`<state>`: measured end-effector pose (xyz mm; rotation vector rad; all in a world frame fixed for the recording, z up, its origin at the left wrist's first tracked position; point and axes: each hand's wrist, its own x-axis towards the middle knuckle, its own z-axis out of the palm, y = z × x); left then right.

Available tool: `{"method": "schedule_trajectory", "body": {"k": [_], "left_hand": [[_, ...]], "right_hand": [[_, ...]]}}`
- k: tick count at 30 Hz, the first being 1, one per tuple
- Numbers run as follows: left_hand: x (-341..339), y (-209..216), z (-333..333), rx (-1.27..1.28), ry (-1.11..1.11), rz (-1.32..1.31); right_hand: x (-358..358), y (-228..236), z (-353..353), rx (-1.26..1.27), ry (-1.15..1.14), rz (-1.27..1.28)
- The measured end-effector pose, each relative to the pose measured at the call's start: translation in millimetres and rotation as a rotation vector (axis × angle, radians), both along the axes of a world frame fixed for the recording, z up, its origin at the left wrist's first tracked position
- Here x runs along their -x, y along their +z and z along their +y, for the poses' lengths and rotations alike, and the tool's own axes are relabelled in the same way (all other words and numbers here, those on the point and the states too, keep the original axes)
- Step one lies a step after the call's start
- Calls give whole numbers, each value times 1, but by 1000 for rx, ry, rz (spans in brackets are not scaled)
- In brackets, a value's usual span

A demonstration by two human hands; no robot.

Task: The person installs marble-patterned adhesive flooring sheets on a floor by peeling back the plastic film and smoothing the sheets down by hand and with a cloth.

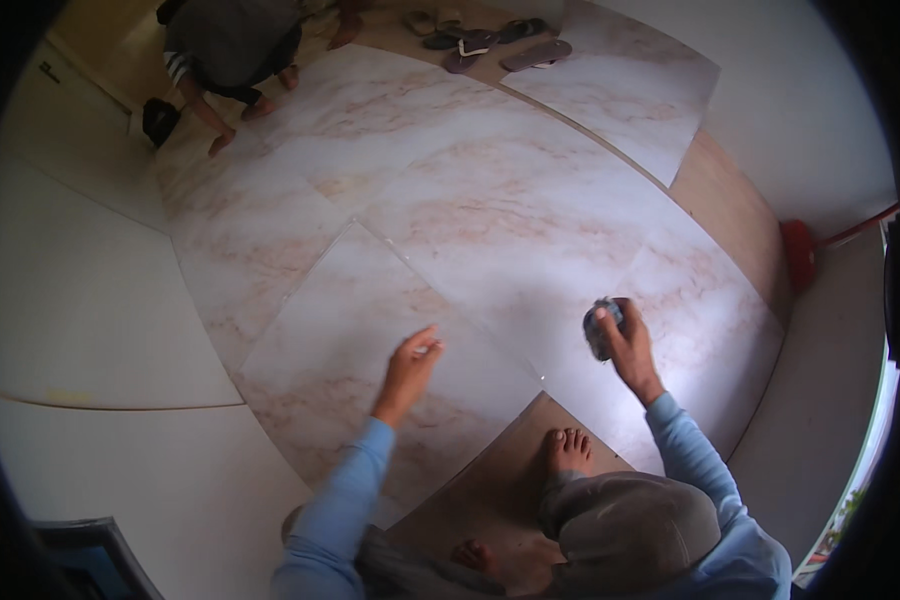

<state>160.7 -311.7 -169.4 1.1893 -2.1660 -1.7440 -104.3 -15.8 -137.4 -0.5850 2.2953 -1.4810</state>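
My right hand (630, 345) is closed round a dark grey, mottled wad (596, 332), and whether it is cloth or something firmer does not show. That hand is above the pale marble-patterned floor sheets (490, 215). To its left, my left hand (407, 375) is over one square tile-like sheet (320, 300), its fingers curled and pressed together. What those fingers hold, if anything, is too small to make out. Tiny white bits (543, 378) dot the seams around this square.
Bare brown floor (500, 450) shows by my feet. Another person (235, 45) crouches at the far left, a hand on the floor. Several sandals (475, 42) lie at the back. A separate marbled sheet (620, 90) lies at the far right, near a red-handled tool (798, 255) against the wall.
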Motion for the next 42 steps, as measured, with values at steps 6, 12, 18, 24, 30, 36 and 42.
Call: {"method": "schedule_trajectory", "body": {"k": [6, 12, 18, 24, 30, 36, 42], "left_hand": [[-66, 144, -33, 293, -86, -35], [-92, 243, 85, 193, 91, -475], [-112, 312, 148, -168, 266, -161], [-161, 425, 171, -337, 473, -325], [-249, 530, 178, -525, 387, -641], [-266, 605, 179, -628, 306, -784], [-226, 597, 166, -372, 6, -553]], "right_hand": [[-21, 251, -12, 92, 121, -343], [-85, 319, -23, 26, 762, -186], [-110, 273, -8, -69, 638, -313], [-126, 290, 2, -111, 337, -372], [-115, 361, 32, -189, 10, -842], [-70, 452, 106, -118, -343, -1013], [-20, 466, 234, -284, -514, -969]]}}
